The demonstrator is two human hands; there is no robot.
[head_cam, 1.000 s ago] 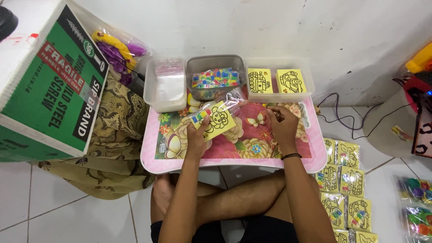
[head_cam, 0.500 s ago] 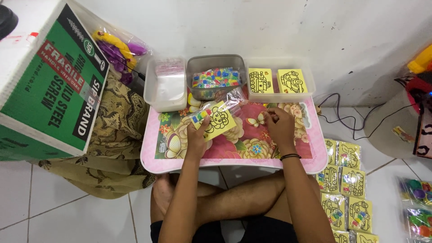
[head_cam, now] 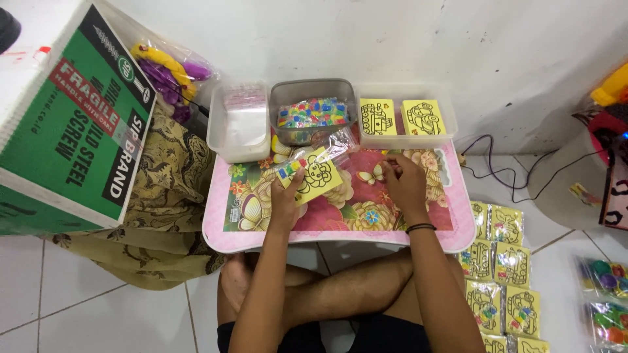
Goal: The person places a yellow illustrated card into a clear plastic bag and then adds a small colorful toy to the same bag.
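Small table, three tubs behind

Pink floral plastic table (head_cam: 340, 236) carries three plastic tubs (head_cam: 314, 116) along its far edge; green cardboard box (head_cam: 72, 131) stands left; yellow card packets (head_cam: 500, 274) lie right.

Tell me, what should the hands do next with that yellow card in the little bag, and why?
Probably bring the right hand over to the clear bag. The left hand holds the bag with the yellow card inside, its top end looks open, and the right hand rests on the small table beside it.
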